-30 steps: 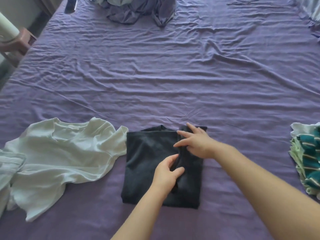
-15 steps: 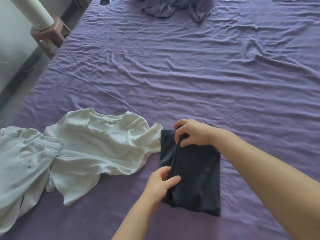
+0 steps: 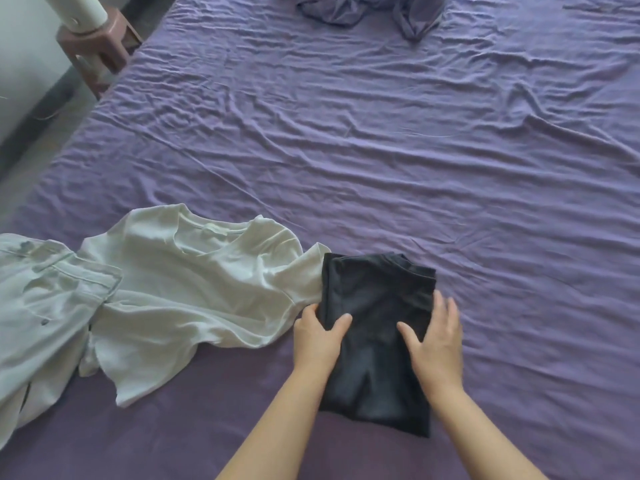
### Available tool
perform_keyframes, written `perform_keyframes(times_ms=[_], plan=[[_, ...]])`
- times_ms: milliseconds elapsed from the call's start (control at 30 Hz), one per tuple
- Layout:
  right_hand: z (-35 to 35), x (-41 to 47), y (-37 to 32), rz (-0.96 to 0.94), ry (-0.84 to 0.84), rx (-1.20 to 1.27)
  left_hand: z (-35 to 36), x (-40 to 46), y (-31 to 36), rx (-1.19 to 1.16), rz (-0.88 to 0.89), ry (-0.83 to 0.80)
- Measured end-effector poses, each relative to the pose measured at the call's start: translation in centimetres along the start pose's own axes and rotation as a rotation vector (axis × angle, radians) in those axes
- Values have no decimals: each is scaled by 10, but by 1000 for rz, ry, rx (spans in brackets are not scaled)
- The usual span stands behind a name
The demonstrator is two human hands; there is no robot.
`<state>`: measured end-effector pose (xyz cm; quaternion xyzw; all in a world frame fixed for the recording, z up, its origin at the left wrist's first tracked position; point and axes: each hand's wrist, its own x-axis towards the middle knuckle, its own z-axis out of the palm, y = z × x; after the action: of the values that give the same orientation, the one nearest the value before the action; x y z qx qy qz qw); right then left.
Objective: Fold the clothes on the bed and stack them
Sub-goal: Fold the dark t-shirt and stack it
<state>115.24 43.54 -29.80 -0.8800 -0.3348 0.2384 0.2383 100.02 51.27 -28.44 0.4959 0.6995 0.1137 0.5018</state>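
Observation:
A dark grey garment point(image 3: 375, 296) lies folded into a narrow rectangle on the purple bed sheet point(image 3: 381, 150). My left hand point(image 3: 318, 337) holds its left edge, thumb on top and fingers going under the fold. My right hand point(image 3: 436, 337) rests flat on its right side with fingers spread. An unfolded white T-shirt point(image 3: 187, 285) lies spread just left of it, touching the dark garment's edge. Pale grey trousers point(image 3: 38, 306) lie at the far left, partly over the T-shirt.
A crumpled purple-grey garment point(image 3: 374, 8) lies at the far end of the bed. A brown stool point(image 3: 100, 46) with a white cylinder point(image 3: 81, 8) on it stands beside the bed's left edge.
The dark garment has been folded over to its narrow shape. My right hand let go of its top corner and came down flat on it. The view shifted left.

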Motion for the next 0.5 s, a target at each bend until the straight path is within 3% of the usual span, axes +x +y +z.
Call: perform_keyframes(times_ms=[100, 200, 300, 500], plan=[[2, -13, 15, 104, -18, 171, 4, 6, 10, -242, -145, -81], [-7, -14, 17, 120, -46, 289, 9, -2, 17, -391, -151, -187], [-34, -10, 17, 96, 0, 340, 16, -18, 29, -399, -115, -184], [-132, 4, 56, 9, 136, 341, 68, -69, 82, -353, -24, -462]])
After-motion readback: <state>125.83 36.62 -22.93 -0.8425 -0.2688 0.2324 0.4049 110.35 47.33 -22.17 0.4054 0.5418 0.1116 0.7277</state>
